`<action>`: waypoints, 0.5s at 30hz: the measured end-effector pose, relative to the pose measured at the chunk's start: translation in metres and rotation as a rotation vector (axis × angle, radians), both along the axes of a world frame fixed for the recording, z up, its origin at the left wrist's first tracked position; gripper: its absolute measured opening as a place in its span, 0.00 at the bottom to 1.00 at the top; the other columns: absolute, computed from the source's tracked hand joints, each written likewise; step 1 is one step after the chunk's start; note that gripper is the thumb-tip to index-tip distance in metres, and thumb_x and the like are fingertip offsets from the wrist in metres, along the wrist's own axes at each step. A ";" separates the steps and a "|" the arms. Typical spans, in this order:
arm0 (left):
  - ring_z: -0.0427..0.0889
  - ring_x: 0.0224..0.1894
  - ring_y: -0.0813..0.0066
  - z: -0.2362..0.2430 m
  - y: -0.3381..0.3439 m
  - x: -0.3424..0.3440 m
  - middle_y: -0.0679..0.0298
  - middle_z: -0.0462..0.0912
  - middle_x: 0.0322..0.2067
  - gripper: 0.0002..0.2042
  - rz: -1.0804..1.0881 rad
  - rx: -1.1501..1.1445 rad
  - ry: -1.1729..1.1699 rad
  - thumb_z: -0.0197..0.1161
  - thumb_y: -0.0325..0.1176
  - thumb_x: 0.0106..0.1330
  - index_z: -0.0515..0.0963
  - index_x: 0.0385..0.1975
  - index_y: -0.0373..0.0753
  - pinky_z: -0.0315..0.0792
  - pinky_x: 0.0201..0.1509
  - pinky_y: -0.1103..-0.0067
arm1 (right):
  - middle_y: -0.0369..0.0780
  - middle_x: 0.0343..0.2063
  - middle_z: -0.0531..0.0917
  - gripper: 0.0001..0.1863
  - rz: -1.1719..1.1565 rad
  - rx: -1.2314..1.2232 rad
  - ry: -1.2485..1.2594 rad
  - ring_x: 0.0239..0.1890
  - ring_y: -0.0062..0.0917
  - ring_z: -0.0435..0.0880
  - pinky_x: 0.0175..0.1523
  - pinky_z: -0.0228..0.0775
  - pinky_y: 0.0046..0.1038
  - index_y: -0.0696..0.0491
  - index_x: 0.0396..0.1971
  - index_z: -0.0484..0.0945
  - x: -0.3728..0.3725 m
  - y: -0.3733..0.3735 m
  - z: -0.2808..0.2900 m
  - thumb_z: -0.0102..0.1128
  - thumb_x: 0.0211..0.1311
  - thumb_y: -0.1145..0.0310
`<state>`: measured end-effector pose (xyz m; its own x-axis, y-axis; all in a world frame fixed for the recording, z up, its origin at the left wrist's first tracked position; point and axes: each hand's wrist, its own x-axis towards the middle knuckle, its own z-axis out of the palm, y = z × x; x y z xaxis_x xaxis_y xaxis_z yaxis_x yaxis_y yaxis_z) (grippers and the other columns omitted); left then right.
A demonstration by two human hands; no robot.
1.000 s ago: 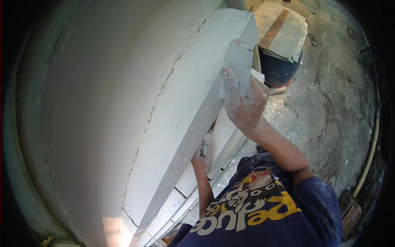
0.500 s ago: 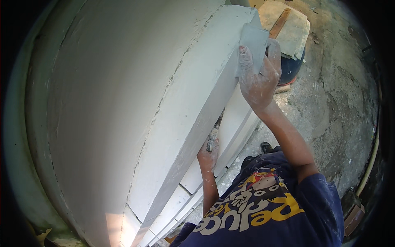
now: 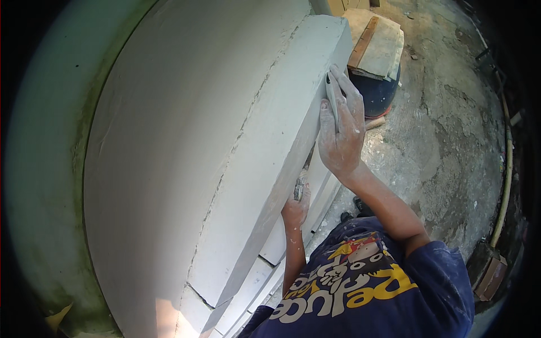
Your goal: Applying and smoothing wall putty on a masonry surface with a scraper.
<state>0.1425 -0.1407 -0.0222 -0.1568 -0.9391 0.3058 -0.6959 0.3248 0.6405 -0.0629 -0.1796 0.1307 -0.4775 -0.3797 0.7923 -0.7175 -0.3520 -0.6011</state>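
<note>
My right hand (image 3: 342,127) is closed on a thin grey scraper (image 3: 332,100), which appears nearly edge-on, its blade against the narrow side face of a white ledge (image 3: 265,152) near its far end. White dust coats the fingers. Lower and further left, my left hand (image 3: 296,211) is wrapped round a putty-smeared tool (image 3: 301,186), held beneath the ledge's edge beside the white blocks. The tool's far end is dark and partly hidden by the ledge, so its kind is unclear. A rough crack line runs along the ledge's top where it meets the white wall (image 3: 163,112).
Beyond my right hand stands a dark blue tub (image 3: 375,93) with a pale board (image 3: 386,48) and a wood strip across it. Stained concrete floor (image 3: 439,141) stretches to the right, with a pipe (image 3: 506,174) along its edge. A greenish wall (image 3: 51,141) rises at far left.
The scraper, seen broad side on before, has turned edge-on, and my right hand has come lower and left against the ledge's side. My left hand has shifted slightly right in view, as the view turned.
</note>
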 end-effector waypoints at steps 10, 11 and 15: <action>0.83 0.40 0.42 0.022 0.008 -0.013 0.43 0.85 0.38 0.15 -0.133 0.040 -0.055 0.70 0.34 0.62 0.80 0.43 0.30 0.76 0.44 0.58 | 0.50 0.66 0.73 0.25 0.010 0.057 -0.132 0.68 0.44 0.72 0.72 0.63 0.39 0.58 0.65 0.73 -0.005 0.002 0.012 0.52 0.68 0.80; 0.83 0.40 0.41 0.027 0.009 -0.018 0.43 0.84 0.39 0.15 -0.142 0.137 -0.045 0.70 0.34 0.62 0.80 0.42 0.30 0.76 0.44 0.57 | 0.50 0.66 0.72 0.27 -0.030 0.060 -0.139 0.67 0.45 0.73 0.71 0.65 0.39 0.55 0.65 0.73 -0.007 0.000 0.014 0.53 0.65 0.82; 0.82 0.39 0.41 -0.004 0.002 -0.003 0.44 0.84 0.37 0.14 -0.163 -0.148 -0.044 0.68 0.36 0.63 0.80 0.41 0.32 0.75 0.44 0.56 | 0.48 0.63 0.77 0.24 0.089 0.079 -0.158 0.67 0.38 0.74 0.72 0.63 0.36 0.58 0.63 0.75 0.049 0.044 -0.002 0.50 0.68 0.81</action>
<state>0.1395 -0.1386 -0.0264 -0.3189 -0.8457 0.4278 -0.6526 0.5233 0.5480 -0.0142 -0.1360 0.1289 -0.5550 -0.4842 0.6764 -0.5804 -0.3571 -0.7318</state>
